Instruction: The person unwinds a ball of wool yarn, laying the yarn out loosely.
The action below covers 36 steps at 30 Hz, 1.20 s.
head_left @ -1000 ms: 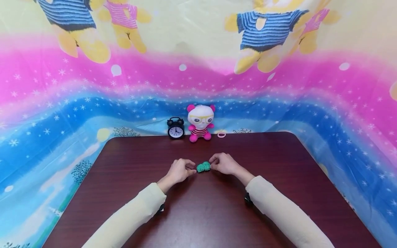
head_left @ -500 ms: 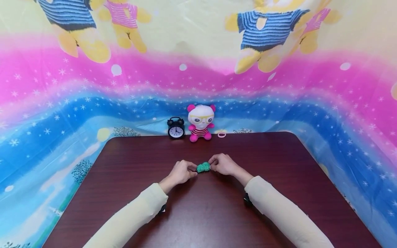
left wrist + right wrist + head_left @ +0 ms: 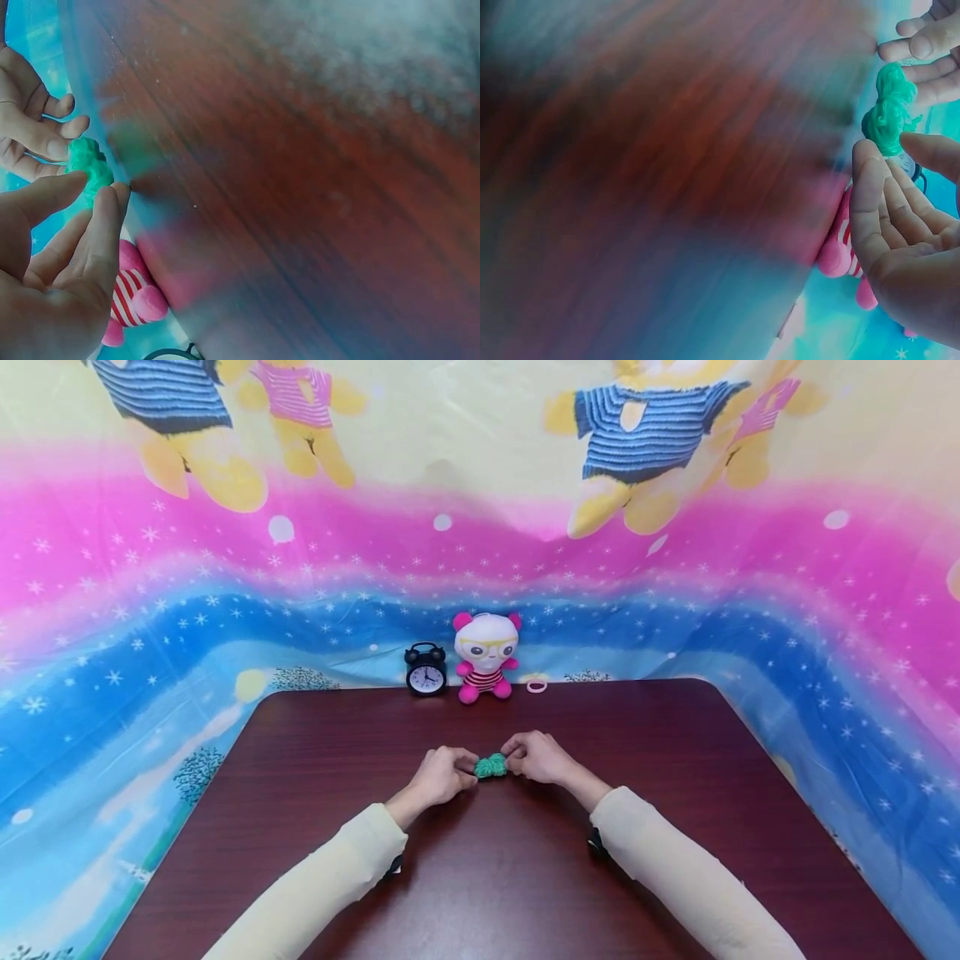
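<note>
A small green bundle of cord-like strands point(image 3: 491, 766), narrowed at its middle like a bow, is between my two hands near the centre of the table. My left hand point(image 3: 438, 775) pinches its left end between thumb and fingers. At the opposite end, the thumb and fingertips of my right hand point(image 3: 543, 758) pinch it too. In the left wrist view the green bundle point(image 3: 90, 161) shows glossy, with its near end between my thumb and fingertips. The right wrist view shows the fine strands of the bundle point(image 3: 892, 101) and loose wisps near my right thumb.
Along the back edge of the dark brown table point(image 3: 480, 877) stand a black twin-bell alarm clock point(image 3: 426, 677) and a pink-and-white plush panda point(image 3: 486, 657). A pale pink ring point(image 3: 536, 687) lies right of the panda. A printed cloth point(image 3: 480, 552) hangs behind and around the table.
My left thumb and fingers have closed in on the bundle's left end. The bundle and my right hand have shifted very slightly left.
</note>
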Each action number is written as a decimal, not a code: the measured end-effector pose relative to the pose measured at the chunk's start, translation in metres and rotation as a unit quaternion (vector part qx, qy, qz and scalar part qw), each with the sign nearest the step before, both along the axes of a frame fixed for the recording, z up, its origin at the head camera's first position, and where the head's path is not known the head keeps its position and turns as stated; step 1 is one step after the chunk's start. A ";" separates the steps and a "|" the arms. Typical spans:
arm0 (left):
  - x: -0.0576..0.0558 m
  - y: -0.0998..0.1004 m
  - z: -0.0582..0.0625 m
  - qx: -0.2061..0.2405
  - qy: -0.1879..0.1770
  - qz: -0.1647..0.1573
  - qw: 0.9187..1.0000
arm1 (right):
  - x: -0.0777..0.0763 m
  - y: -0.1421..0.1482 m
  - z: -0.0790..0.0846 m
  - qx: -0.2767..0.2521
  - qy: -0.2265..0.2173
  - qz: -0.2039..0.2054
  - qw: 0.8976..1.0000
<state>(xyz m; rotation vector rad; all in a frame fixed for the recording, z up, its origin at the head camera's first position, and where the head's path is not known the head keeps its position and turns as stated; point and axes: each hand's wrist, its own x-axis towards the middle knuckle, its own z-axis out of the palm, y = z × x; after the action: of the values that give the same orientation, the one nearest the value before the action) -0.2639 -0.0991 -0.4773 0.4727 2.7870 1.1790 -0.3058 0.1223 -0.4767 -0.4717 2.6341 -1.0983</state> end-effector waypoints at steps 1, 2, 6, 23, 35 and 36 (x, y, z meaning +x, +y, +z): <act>0.000 0.000 0.000 0.005 -0.002 0.002 1.000 | 0.000 0.000 0.000 -0.002 -0.001 0.000 1.000; 0.000 0.000 0.000 0.011 -0.006 0.005 1.000 | 0.000 0.000 0.000 -0.003 -0.001 0.000 1.000; 0.000 0.000 0.001 0.034 -0.008 0.012 0.999 | -0.001 0.000 0.000 -0.004 -0.001 0.001 1.000; -0.003 -0.001 0.004 0.044 0.014 0.028 0.999 | 0.005 0.002 0.010 -0.024 -0.003 0.016 1.000; 0.000 0.000 0.011 0.077 0.009 0.038 0.996 | 0.009 0.004 0.015 -0.046 0.014 0.020 0.999; 0.001 0.000 0.012 0.077 0.009 0.038 0.996 | 0.009 0.004 0.016 -0.049 0.014 0.020 0.999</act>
<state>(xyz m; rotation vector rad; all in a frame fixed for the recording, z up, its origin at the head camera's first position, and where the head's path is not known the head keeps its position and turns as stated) -0.2633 -0.0988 -0.4654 0.3927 2.7651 1.4213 -0.2965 0.1268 -0.4605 -0.5616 2.5918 -1.2197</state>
